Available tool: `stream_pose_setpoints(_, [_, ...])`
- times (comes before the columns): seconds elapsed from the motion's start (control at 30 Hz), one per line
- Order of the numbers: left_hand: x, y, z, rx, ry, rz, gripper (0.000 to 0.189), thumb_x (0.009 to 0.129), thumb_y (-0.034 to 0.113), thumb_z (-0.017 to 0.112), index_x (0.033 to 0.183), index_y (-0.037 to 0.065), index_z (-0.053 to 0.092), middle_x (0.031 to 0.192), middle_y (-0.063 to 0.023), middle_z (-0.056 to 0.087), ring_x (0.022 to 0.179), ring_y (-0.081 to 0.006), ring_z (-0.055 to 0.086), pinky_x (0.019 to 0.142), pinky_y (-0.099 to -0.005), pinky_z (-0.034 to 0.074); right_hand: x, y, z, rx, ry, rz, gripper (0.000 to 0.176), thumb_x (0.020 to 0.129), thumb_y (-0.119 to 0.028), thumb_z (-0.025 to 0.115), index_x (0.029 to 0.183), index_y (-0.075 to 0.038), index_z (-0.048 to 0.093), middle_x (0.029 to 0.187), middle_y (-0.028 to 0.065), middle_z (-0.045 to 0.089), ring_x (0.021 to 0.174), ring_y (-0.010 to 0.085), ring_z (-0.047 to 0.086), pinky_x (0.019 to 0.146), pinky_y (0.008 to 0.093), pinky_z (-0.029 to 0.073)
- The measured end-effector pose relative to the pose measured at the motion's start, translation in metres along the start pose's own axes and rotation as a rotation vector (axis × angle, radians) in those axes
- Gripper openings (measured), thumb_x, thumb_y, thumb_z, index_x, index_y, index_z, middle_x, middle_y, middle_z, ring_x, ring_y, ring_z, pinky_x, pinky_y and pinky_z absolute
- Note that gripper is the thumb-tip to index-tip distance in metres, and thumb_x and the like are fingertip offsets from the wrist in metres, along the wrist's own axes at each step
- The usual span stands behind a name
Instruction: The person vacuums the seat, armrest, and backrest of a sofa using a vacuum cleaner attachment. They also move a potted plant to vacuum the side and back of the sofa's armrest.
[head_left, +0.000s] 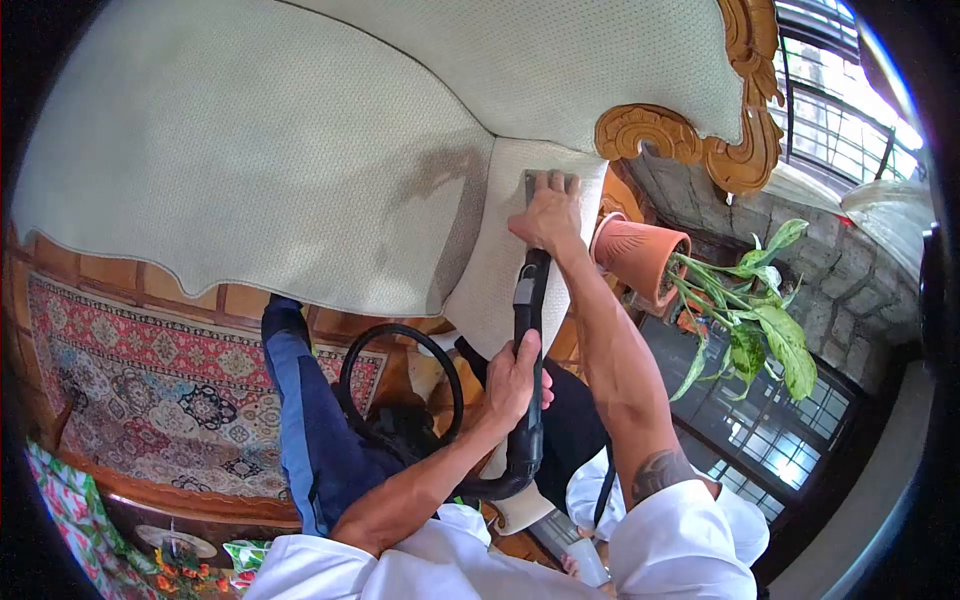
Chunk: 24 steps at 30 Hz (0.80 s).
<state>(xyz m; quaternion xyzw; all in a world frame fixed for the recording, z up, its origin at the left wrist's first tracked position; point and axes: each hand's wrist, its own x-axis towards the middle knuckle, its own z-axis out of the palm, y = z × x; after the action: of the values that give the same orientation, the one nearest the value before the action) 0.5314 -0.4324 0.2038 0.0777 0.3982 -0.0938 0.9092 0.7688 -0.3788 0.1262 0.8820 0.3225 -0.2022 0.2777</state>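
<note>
A black vacuum wand (528, 300) runs down the middle of the view and joins a curved hose near my body. My left hand (513, 382) is wrapped round its lower part. Further up, my right hand (550, 213) rests on the small head at the wand's top end, its fingers bent over it. That head lies against the armrest (515, 165) of a cream upholstered sofa (250, 150); my right palm hides most of it.
Carved wood (745, 150) edges the sofa's back. A terracotta pot (640, 258) with a leafy plant (760, 330) stands right of the armrest. Below lie a patterned rug (190, 390) and the looped black hose (350, 360). A barred window (840, 100) is at upper right.
</note>
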Motion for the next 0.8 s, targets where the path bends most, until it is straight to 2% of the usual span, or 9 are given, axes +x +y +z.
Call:
stream_pose_setpoints(0.13, [-0.013, -0.012, -0.017, -0.027, 0.005, -0.053, 0.066, 0.095, 0.067, 0.05, 0.091, 0.002, 0.05, 0.063, -0.0108, 0.059, 0.046, -0.0208, 0.061, 0.041, -0.0332, 0.052, -0.024, -0.016, 0.011, 0.007, 0.028, -0.005, 0.087, 0.064, -0.035, 0.074, 0.136, 0.006, 0.048, 0.145, 0.0275, 0.041, 0.141, 0.0528, 0.026, 0.113, 0.0585, 0.033])
stream_pose_setpoints(0.37, [-0.033, -0.035, -0.042, -0.027, -0.014, -0.079, 0.069, 0.094, 0.07, 0.05, 0.093, 0.001, 0.051, 0.063, -0.0116, 0.059, 0.046, -0.0214, 0.061, 0.041, -0.0337, 0.052, -0.065, -0.029, 0.03, 0.056, 0.134, 0.007, 0.079, 0.061, -0.029, 0.073, 0.128, 0.008, 0.054, 0.139, 0.0273, 0.045, 0.138, 0.0548, 0.029, 0.109, 0.0608, 0.035])
stream_pose_setpoints(0.5, [-0.044, -0.047, -0.056, -0.006, -0.013, -0.085, 0.068, 0.094, 0.069, 0.05, 0.094, 0.001, 0.052, 0.063, -0.0116, 0.06, 0.046, -0.0217, 0.061, 0.041, -0.0339, 0.052, -0.074, -0.027, 0.058, 0.034, 0.133, 0.039, 0.079, 0.062, -0.025, 0.068, 0.133, 0.005, 0.051, 0.142, 0.0278, 0.044, 0.138, 0.0572, 0.028, 0.113, 0.0575, 0.034])
stream_pose_setpoints(0.6, [-0.054, -0.057, -0.065, 0.005, -0.006, -0.079, 0.066, 0.095, 0.068, 0.05, 0.093, 0.002, 0.052, 0.064, -0.0113, 0.06, 0.045, -0.0215, 0.061, 0.041, -0.0341, 0.053, -0.091, -0.033, 0.061, 0.057, 0.168, 0.026, 0.079, 0.063, -0.025, 0.068, 0.133, 0.007, 0.05, 0.14, 0.0282, 0.044, 0.137, 0.0577, 0.029, 0.112, 0.0587, 0.034])
stream_pose_setpoints(0.8, [-0.071, -0.078, -0.088, 0.032, -0.014, -0.118, 0.063, 0.098, 0.066, 0.046, 0.091, 0.003, 0.05, 0.062, -0.0116, 0.061, 0.046, -0.0209, 0.062, 0.041, -0.0326, 0.051, -0.129, -0.052, 0.058, 0.111, 0.103, 0.064, 0.08, 0.062, -0.024, 0.067, 0.131, 0.012, 0.049, 0.142, 0.0304, 0.041, 0.139, 0.0587, 0.027, 0.113, 0.0588, 0.032])
